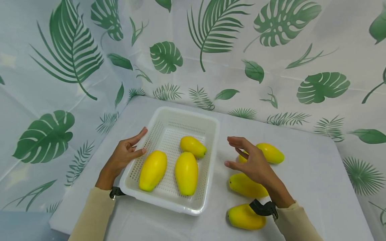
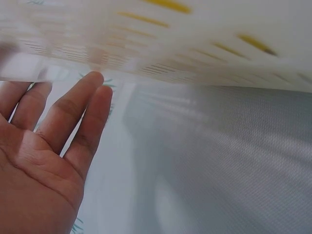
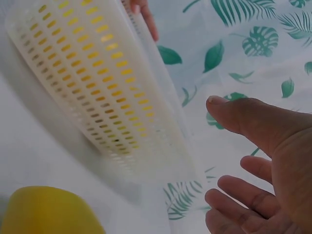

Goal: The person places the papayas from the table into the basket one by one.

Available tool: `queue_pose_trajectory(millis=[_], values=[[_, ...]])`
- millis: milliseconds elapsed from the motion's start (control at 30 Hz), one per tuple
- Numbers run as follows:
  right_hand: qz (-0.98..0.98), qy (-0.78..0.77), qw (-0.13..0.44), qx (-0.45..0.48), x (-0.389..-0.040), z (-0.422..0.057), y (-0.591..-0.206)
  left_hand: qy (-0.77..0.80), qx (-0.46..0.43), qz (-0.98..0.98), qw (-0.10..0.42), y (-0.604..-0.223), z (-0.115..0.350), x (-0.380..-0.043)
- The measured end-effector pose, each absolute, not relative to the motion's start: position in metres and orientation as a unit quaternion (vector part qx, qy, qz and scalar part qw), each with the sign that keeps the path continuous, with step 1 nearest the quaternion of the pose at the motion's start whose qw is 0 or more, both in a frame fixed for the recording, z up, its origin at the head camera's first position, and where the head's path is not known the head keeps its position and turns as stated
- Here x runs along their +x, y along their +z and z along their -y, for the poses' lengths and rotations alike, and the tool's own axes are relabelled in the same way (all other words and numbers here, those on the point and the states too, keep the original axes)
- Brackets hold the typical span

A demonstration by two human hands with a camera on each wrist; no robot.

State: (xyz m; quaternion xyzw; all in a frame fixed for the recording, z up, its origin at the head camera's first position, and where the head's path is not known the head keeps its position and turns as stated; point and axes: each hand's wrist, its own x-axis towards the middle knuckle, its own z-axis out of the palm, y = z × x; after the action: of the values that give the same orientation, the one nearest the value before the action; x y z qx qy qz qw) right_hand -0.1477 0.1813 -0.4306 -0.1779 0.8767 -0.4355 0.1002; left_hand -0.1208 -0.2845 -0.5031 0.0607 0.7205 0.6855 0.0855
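Note:
A white perforated plastic basket (image 1: 159, 202) stands on the table with three yellow papayas in it: one at the left (image 1: 152, 170), one in the middle (image 1: 186, 174) and a smaller one behind (image 1: 192, 146). My left hand (image 1: 122, 156) holds the basket's left rim, thumb over the edge and fingers along the outer side; in the left wrist view those fingers (image 2: 78, 109) are nearly straight. To the basket's right, my right hand (image 1: 254, 160) hovers apart from it, fingers spread and nothing held. In the right wrist view, that hand (image 3: 263, 170) faces the perforated wall (image 3: 97, 73).
Several more papayas lie right of the basket, below and around my right arm: a front one (image 1: 245, 217), a middle one (image 1: 245, 185) and a back one (image 1: 271, 153). A white cloth covers the table (image 1: 316, 187). Leaf-printed fabric (image 1: 226, 77) hangs behind and at the left.

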Motion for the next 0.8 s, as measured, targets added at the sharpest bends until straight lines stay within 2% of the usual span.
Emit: queue_pose_trajectory(millis=[367, 800], values=[[-0.875, -0.44, 0.113, -0.168, -0.135, -0.182, -0.432, 0.686, 0.06, -0.721, 0.083, -0.505, 0.285, -0.121], [-0.863, -0.458, 0.1, -0.191, -0.117, -0.183, -0.434, 0.691, 0.063, -0.715, 0.082, -0.506, 0.286, -0.12]])
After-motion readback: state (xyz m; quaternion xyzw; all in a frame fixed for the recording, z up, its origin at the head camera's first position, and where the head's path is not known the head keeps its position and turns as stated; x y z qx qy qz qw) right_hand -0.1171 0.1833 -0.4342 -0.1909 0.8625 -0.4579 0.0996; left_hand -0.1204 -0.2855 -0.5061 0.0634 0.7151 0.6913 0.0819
